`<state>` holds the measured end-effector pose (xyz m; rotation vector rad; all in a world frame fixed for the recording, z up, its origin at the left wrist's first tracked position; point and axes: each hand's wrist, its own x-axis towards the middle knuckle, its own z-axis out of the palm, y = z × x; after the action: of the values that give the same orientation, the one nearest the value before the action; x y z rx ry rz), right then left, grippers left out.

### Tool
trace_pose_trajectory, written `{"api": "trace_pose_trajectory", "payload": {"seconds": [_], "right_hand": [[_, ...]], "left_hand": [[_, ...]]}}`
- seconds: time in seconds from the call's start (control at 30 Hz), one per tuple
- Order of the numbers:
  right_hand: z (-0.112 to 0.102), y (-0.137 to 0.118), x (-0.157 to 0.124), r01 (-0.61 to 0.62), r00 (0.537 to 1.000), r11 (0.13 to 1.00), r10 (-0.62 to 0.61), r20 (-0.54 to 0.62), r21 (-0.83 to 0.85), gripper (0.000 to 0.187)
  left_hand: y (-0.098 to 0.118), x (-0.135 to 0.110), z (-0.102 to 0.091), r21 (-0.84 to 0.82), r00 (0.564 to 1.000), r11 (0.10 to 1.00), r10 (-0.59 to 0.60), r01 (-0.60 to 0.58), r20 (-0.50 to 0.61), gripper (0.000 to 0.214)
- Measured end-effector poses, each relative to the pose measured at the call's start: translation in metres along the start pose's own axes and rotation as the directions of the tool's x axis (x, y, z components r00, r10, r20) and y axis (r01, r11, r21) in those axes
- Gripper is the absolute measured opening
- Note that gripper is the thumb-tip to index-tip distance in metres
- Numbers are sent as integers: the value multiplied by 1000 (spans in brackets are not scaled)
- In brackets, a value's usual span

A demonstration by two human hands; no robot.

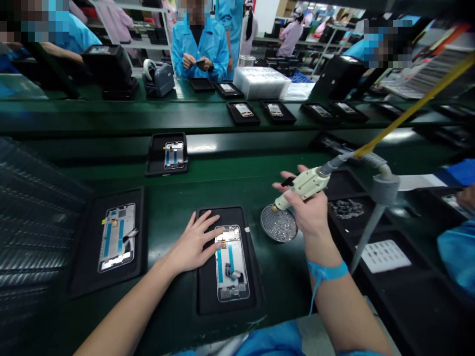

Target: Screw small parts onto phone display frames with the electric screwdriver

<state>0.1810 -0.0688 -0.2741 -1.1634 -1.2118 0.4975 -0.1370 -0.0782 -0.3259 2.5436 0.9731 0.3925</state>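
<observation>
Right hand (308,210) closed on an electric screwdriver (302,187), left hand (191,245) spread on a phone frame (232,264)

The right fingers wrap the cream tool's body, its hose rising away and its tip pointing down at a round mesh dish of screws (279,223). A blue wrist strap (327,270) circles that wrist. The open left hand reaches in from the lower left, fingertips (218,244) touching the frame, which lies in a black tray (206,277) on the green bench (166,198). Print on a white sheet (384,256) is too small to read
</observation>
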Motion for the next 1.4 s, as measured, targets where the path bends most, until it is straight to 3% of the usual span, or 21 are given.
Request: {"api": "trace_pose_trajectory", "payload": {"seconds": [0.07, 0.2, 0.43, 0.67, 1.13, 1.4], "right_hand": [[4, 5, 8, -76, 997, 993, 72, 40, 95, 46], [7, 9, -7, -8, 995, 996, 16, -99, 83, 23], [2, 7, -35, 87, 975, 996, -85, -204, -2, 20], [4, 12, -33, 85, 973, 996, -86, -216, -13, 19], [6, 16, -32, 101, 973, 995, -94, -210, 21, 19], [8, 15, -33, 55, 975, 998, -50, -216, 20, 20]], "left_hand": [[2, 4, 4, 2, 1000, 1000, -5, 5, -19, 38], [5, 6, 10, 32, 998, 999, -16, 18, -54, 37], [4, 7, 16, -12, 995, 1000, -8, 7, -98, 32], [-1, 6, 12, -35, 991, 993, 106, -109, -78, 28], [13, 5, 4, 72, 994, 992, 108, -105, -31, 30], [17, 3, 10, 124, 995, 987, 102, -99, -18, 29]]}}
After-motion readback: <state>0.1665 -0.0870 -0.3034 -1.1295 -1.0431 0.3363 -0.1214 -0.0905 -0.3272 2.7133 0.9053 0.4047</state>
